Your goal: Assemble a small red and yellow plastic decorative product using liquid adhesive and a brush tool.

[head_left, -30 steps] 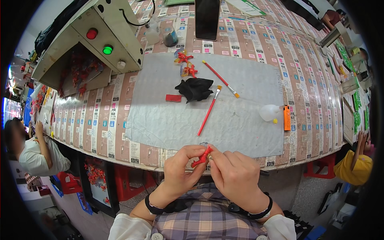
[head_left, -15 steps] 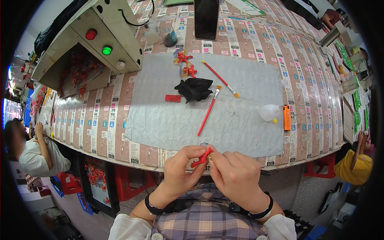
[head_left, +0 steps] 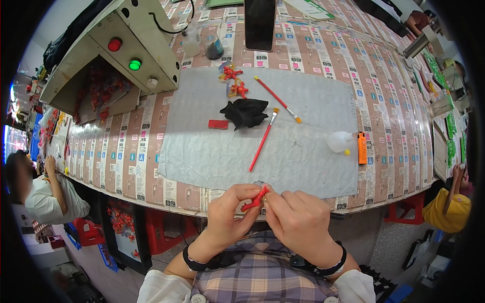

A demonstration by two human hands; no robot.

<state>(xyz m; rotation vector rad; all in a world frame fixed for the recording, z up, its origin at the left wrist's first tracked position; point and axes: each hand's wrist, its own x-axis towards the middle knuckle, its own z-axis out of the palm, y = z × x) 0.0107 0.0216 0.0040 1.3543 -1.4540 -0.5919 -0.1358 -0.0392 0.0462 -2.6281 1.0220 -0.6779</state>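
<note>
At the table's front edge, a small red plastic figurine (head_left: 255, 199) is pinched between the thumb and fingers of my left hand (head_left: 227, 208). A clear bit shows just beyond its upper end. My right hand (head_left: 299, 216) is closed against the figurine's right side, fingers curled; whether it also grips a small separate part is hidden. Ahead on the grey cloth (head_left: 313, 166) lie two red-handled brushes (head_left: 261, 146), a crumpled black cloth (head_left: 246, 113) and a small red piece (head_left: 218, 124). Two more red figurines with clear and yellow parts (head_left: 236, 90) lie farther back.
A metal box with red and green buttons (head_left: 121, 55) stands at the left, red figurines inside. At right are a white squeeze bottle (head_left: 341, 142) and an orange lighter (head_left: 361, 148). A phone (head_left: 260, 25) and a jar (head_left: 213, 47) stand behind. Other people sit at both sides.
Both hands stay in nearly the same place around the red figurine, with only a very slight shift of my right hand. The things on the table have not moved.
</note>
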